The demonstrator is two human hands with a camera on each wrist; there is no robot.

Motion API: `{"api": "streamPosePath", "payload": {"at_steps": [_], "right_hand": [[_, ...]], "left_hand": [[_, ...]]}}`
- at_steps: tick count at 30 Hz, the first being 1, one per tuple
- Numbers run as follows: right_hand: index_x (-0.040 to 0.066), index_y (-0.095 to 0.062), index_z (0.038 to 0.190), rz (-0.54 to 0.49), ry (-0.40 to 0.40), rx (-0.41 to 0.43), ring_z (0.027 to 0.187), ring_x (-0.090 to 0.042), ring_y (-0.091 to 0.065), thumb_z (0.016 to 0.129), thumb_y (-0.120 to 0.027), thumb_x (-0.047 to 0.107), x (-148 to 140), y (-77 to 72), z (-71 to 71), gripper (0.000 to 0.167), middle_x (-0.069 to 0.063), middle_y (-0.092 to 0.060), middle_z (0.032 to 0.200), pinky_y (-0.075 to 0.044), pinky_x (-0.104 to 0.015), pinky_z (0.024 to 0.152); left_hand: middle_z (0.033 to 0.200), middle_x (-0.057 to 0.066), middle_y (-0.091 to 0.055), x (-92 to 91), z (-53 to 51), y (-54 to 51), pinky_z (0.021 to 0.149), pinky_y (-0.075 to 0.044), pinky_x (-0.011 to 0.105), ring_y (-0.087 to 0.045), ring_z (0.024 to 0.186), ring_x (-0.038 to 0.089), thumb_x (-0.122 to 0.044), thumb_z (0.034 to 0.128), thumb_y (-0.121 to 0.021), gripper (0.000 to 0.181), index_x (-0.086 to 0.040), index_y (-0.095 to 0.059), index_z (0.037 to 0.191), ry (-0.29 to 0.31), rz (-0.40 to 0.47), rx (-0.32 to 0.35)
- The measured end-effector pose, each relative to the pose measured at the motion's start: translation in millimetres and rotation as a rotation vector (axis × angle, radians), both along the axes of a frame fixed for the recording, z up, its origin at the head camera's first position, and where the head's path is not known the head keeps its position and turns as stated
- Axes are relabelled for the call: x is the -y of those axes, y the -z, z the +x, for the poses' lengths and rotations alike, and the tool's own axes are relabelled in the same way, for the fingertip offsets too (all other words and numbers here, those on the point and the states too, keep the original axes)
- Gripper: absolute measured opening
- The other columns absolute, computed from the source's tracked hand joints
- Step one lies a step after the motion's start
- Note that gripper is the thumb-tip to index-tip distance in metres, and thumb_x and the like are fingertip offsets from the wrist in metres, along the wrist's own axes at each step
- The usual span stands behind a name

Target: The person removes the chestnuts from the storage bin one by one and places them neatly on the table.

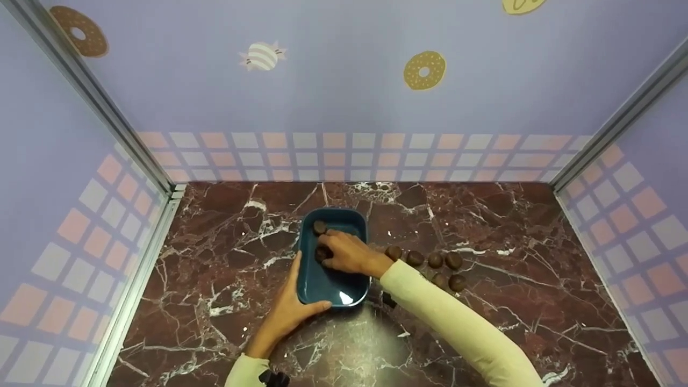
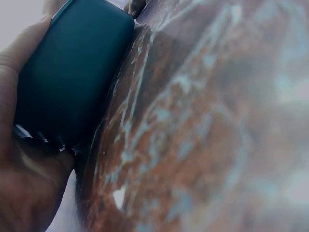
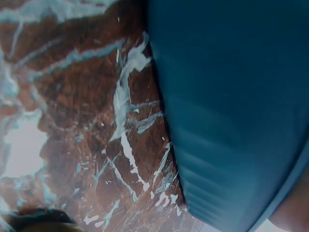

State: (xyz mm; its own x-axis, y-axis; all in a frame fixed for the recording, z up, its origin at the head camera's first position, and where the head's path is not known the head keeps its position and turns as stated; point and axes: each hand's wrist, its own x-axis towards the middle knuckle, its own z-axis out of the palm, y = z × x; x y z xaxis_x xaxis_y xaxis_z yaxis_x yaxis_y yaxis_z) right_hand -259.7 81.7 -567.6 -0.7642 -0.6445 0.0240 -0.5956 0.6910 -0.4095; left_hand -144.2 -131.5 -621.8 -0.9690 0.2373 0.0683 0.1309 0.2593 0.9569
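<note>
A deep blue rectangular baking dish [image 1: 322, 287] with rounded corners stands on the marbled table. My left hand [image 1: 291, 309] holds its near left corner, fingers along the left wall and thumb at the front rim. In the left wrist view the hand lies around the dish's outer wall [image 2: 77, 67]. Inside the dish, my right hand [image 1: 349, 253] pinches a brown chestnut [image 1: 323, 253] near the left wall. Another chestnut [image 1: 319, 227] lies in the far left corner. The right wrist view shows mostly the dish's outer side [image 3: 231, 106]; the right fingers are hidden there.
Several chestnuts [image 1: 435, 260] lie loose on the table to the right of the dish, partly behind the right sleeve [image 1: 457, 322]. Purple panels with a checked border [image 1: 363, 156] enclose the table at the back and both sides.
</note>
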Motion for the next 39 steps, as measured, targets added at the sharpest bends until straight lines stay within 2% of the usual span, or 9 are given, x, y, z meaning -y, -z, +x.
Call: {"api": "streamPosePath", "payload": {"at_steps": [5,11,15,18,24,31,39], "right_hand": [[0.009,-0.074,0.132,-0.096,-0.019,0.018,0.096,-0.021,-0.065,0.1,-0.082,0.02,-8.7,-5.0,9.5,0.035,-0.007,-0.067,0.116,-0.059,-0.041,0.086],[0.004,-0.073,0.13,-0.218,-0.032,0.001,0.095,-0.022,-0.061,0.097,-0.082,0.011,-31.0,-11.7,20.1,0.035,-0.009,-0.064,0.113,-0.057,-0.039,0.087],[0.0,-0.072,0.13,-0.302,-0.005,-0.015,0.1,-0.024,-0.065,0.092,-0.083,0.004,-50.2,-19.7,26.7,0.04,-0.012,-0.065,0.116,-0.059,-0.039,0.091],[-0.002,-0.071,0.13,-0.357,0.02,-0.02,0.1,-0.024,-0.066,0.089,-0.081,0.0,-65.1,-25.7,28.8,0.042,-0.013,-0.065,0.116,-0.061,-0.037,0.09],[-0.006,-0.069,0.128,-0.454,0.071,0.023,0.099,-0.025,-0.069,0.087,-0.077,-0.009,-95.6,-30.5,30.2,0.042,-0.015,-0.065,0.114,-0.064,-0.033,0.086],[-0.005,-0.069,0.126,-0.469,0.171,0.059,0.101,-0.028,-0.072,0.086,-0.079,-0.01,-124.7,-28.3,29.3,0.041,-0.016,-0.067,0.116,-0.065,-0.035,0.089],[-0.006,-0.07,0.126,-0.469,0.278,0.106,0.107,-0.036,-0.073,0.087,-0.084,-0.008,-154.7,-15.8,26.4,0.042,-0.02,-0.071,0.119,-0.063,-0.048,0.097]], "left_hand": [[0.182,0.021,-0.015,-0.1,0.5,1.6,0.13,-0.019,0.066,-0.024,0.164,0.044,-0.032,0.0777,-0.103,0.14,-0.021,-0.008,0.18,-0.004,0.015,-0.003],[0.182,0.022,-0.015,-1.7,-0.4,0.1,0.13,-0.019,0.066,-0.023,0.165,0.044,-0.036,0.0772,-0.103,0.14,-0.023,-0.008,0.18,-0.003,-0.001,-0.001],[0.182,0.022,-0.015,-1.8,-0.6,0.1,0.13,-0.019,0.068,-0.023,0.164,0.045,-0.036,0.0776,-0.103,0.14,-0.022,-0.008,0.18,-0.002,-0.006,0.003],[0.182,0.021,-0.015,-1.2,-0.6,0.5,0.129,-0.019,0.07,-0.022,0.165,0.045,-0.034,0.0784,-0.103,0.139,-0.022,-0.008,0.18,-0.004,-0.005,0.008],[0.183,0.02,-0.013,-1.4,-0.6,0.8,0.13,-0.017,0.069,-0.019,0.166,0.044,-0.033,0.0786,-0.103,0.139,-0.022,-0.008,0.18,-0.009,-0.014,0.013],[0.183,0.018,-0.014,-1.4,-0.1,-0.9,0.13,-0.016,0.071,-0.018,0.166,0.045,-0.034,0.0784,-0.103,0.138,-0.023,-0.009,0.18,-0.019,-0.041,0.009],[0.183,0.017,-0.014,-1.0,0.6,0.1,0.129,-0.017,0.071,-0.019,0.166,0.045,-0.035,0.0781,-0.103,0.139,-0.023,-0.009,0.18,-0.025,-0.048,0.008]]}}
